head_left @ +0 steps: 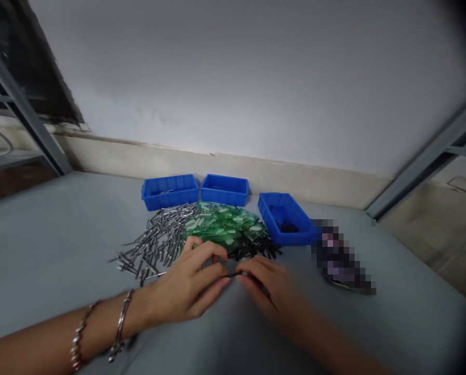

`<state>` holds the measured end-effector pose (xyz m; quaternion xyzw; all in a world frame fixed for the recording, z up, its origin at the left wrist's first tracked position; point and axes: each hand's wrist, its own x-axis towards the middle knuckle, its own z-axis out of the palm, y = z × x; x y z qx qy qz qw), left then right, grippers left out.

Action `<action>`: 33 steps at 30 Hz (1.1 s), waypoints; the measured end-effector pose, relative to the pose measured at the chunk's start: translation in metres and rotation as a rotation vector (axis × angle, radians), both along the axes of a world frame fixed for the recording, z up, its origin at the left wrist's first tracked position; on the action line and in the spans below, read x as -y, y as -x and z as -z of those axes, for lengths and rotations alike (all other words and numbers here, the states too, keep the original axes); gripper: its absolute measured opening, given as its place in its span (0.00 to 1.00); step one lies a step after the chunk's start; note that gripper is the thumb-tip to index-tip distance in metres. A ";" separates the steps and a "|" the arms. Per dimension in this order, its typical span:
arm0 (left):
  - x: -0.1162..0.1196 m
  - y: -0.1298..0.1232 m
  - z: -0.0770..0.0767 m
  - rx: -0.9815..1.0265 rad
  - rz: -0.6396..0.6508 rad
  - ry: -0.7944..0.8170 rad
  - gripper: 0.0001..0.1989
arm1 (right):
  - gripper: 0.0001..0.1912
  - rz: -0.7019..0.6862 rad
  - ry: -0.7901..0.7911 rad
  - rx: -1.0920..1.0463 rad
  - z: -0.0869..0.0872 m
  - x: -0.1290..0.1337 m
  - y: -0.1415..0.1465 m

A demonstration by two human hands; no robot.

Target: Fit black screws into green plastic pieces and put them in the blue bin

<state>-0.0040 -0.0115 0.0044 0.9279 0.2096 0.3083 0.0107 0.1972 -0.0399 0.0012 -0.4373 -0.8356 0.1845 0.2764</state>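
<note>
Left hand (191,284) and right hand (269,286) pinch a thin dark piece (233,274), fingertips narrow — apparently a two-handed handling step; the next move calls for steady grip.

left arm (41,334) | slim silvery bangle (121,327) | bracelet (76,341), round shiny beads

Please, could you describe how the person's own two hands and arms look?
The left hand is ungloved; above its wrist are a silvery bangle and a beaded bracelet. The right hand is also ungloved, partly blurred, without visible jewellery. No sleeves show.
</note>
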 end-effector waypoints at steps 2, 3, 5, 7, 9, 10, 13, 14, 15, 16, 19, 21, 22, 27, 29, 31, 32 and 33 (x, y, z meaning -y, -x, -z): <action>0.001 -0.001 -0.001 0.007 -0.001 -0.006 0.06 | 0.09 0.004 -0.009 0.003 0.001 0.000 0.000; 0.001 -0.001 -0.002 0.009 0.000 -0.008 0.06 | 0.08 0.006 -0.010 0.006 0.002 0.000 0.000; 0.001 -0.002 -0.003 0.001 -0.002 -0.003 0.06 | 0.08 0.011 -0.007 0.006 0.003 0.000 0.000; 0.001 -0.002 -0.003 -0.006 -0.024 0.005 0.06 | 0.08 0.011 -0.012 -0.001 0.003 0.001 0.000; 0.000 -0.001 -0.002 -0.006 -0.052 0.017 0.06 | 0.08 0.007 -0.028 -0.011 0.003 0.001 0.000; 0.000 -0.001 -0.002 -0.005 -0.059 0.024 0.06 | 0.07 0.007 -0.037 -0.013 0.002 0.001 0.001; 0.000 0.000 0.000 -0.027 -0.045 0.046 0.07 | 0.07 0.014 -0.062 -0.004 0.001 0.001 0.001; 0.000 0.000 0.000 -0.037 -0.035 0.050 0.07 | 0.07 0.017 -0.070 0.001 0.001 0.001 0.001; -0.001 0.000 0.000 -0.041 -0.027 0.050 0.08 | 0.07 0.020 -0.076 0.005 0.001 0.001 0.001; -0.001 0.000 0.000 -0.043 -0.020 0.047 0.08 | 0.08 0.022 -0.081 0.006 0.002 0.001 0.001; -0.001 -0.001 -0.001 -0.031 -0.009 0.027 0.09 | 0.07 0.018 -0.083 0.009 0.003 0.000 0.001; -0.001 -0.002 -0.001 -0.025 -0.008 0.017 0.08 | 0.07 0.015 -0.086 0.009 0.004 0.001 0.001; -0.001 -0.002 -0.001 -0.025 -0.008 0.014 0.08 | 0.07 0.016 -0.083 0.011 0.004 0.001 0.001; 0.000 -0.001 0.000 -0.031 -0.001 0.005 0.08 | 0.07 0.043 -0.050 0.040 0.005 0.001 0.000; -0.001 -0.001 0.000 -0.022 -0.006 0.009 0.07 | 0.07 0.050 -0.047 0.052 0.004 0.000 0.001; -0.001 -0.001 0.000 -0.015 -0.009 0.013 0.06 | 0.08 0.046 -0.048 0.050 0.003 0.000 0.001; -0.002 -0.001 0.001 -0.012 -0.009 0.012 0.06 | 0.08 0.044 -0.046 0.044 0.002 0.000 0.001; -0.002 -0.001 0.001 -0.012 -0.008 0.012 0.06 | 0.09 0.039 -0.043 0.034 0.001 0.000 0.001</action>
